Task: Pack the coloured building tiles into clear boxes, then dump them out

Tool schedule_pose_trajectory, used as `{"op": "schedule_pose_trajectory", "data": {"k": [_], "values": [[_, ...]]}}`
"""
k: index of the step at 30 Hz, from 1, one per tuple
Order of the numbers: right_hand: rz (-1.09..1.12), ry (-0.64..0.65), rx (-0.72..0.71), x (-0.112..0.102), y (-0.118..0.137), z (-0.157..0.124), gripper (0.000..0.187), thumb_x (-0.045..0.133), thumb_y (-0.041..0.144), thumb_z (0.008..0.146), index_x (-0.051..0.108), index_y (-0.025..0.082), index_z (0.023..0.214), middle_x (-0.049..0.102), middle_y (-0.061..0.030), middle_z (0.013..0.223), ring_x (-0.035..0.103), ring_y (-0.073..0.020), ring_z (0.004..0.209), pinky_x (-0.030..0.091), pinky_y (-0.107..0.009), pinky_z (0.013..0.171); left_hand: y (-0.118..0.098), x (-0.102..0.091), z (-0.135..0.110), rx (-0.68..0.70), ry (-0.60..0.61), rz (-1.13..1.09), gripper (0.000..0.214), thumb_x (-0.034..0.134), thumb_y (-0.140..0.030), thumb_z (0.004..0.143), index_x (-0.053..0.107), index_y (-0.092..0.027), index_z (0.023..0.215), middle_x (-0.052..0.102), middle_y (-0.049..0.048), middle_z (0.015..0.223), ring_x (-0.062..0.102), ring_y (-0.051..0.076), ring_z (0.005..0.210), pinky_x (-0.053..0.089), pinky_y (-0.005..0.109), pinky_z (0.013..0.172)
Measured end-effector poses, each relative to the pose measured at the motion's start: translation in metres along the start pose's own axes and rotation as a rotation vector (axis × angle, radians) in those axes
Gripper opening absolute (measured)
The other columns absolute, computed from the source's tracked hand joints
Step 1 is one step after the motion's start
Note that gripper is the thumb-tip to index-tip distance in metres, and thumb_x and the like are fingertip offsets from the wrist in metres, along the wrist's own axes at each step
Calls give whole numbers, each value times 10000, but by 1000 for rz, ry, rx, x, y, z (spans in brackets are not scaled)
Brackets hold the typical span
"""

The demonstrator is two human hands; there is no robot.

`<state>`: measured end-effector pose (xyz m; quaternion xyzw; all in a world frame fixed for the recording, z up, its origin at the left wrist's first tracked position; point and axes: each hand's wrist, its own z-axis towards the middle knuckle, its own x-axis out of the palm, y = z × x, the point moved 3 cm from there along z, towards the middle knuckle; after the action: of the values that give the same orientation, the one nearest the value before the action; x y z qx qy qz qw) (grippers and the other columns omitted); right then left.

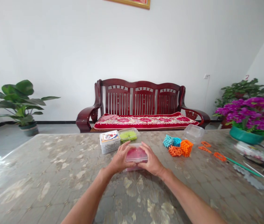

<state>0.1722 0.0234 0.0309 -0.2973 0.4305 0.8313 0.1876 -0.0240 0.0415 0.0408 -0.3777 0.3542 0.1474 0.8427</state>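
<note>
A small clear plastic box (136, 153) with pink contents and a lid on top is on the table between my hands. My left hand (122, 157) wraps round its left side, and my right hand (152, 160) grips the right side, thumbs along the near edge. Just behind it stand a clear lidded box (110, 146) with a printed label and grey contents, and a clear tub (129, 135) of green pieces. To the right lie blue interlocked pieces (168, 141) and orange interlocked pieces (186, 148).
An upturned-looking clear container (194, 133) sits near the table's far edge. Loose orange pieces (219, 156), a green stick (242, 166) and grey pieces (248, 177) lie right. Purple flowers in a teal pot (246, 136) stand there too. Beyond the table (52, 174) is a wooden bench (143, 96).
</note>
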Motion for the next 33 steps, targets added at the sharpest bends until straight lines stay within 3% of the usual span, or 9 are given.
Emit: {"op": "schedule_pose_trajectory", "data": {"k": [6,9,13,17,21,25,33], "values": [[127,-164,62,11,-12,-26,827,666,151,728,318,252,1472,303,-109,1574,288,-232,1447,260,-483,1176,9,10,-4,-80,-66,-144,771,831,-386,621,499,-203,1294,417,159,1396,314,364,1395,312,519,1139],[212,-210,147,13,-15,-29,833,645,154,733,300,256,1485,428,-103,1506,429,-241,1365,371,-476,1114,7,15,-2,-114,-97,-160,748,819,-385,627,505,-217,1285,445,140,1370,376,355,1351,314,521,1133],[309,-295,275,10,-22,-31,651,615,215,769,443,227,1397,626,-102,1296,649,-235,1083,543,-412,916,4,26,7,-127,-151,-186,694,789,-333,654,499,-228,1276,488,118,1326,437,335,1286,343,510,1102],[237,-487,344,1,-40,-36,414,500,303,846,572,196,1239,691,-109,1151,675,-231,994,550,-411,887,9,46,24,-129,-164,-252,692,729,-273,708,438,-232,1334,479,111,1343,450,309,1273,343,492,1097],[266,-603,450,-3,-62,-41,399,459,315,816,580,161,1164,705,-129,1056,691,-236,890,570,-409,799,15,63,51,-122,-160,-285,696,716,-227,697,429,-226,1331,488,100,1331,455,293,1263,344,473,1097],[360,-607,492,-1,-67,-41,381,447,310,780,597,156,1094,701,-110,941,679,-215,713,576,-378,660,18,75,80,-159,-190,-289,684,713,-212,683,438,-202,1309,499,102,1289,485,281,1226,371,443,1073],[432,-563,471,5,-64,-34,245,498,318,745,668,189,866,718,-80,813,669,-226,732,563,-347,636,24,95,121,-197,-204,-254,654,698,-196,703,447,-201,1307,481,111,1307,505,269,1219,390,403,1049]]}}
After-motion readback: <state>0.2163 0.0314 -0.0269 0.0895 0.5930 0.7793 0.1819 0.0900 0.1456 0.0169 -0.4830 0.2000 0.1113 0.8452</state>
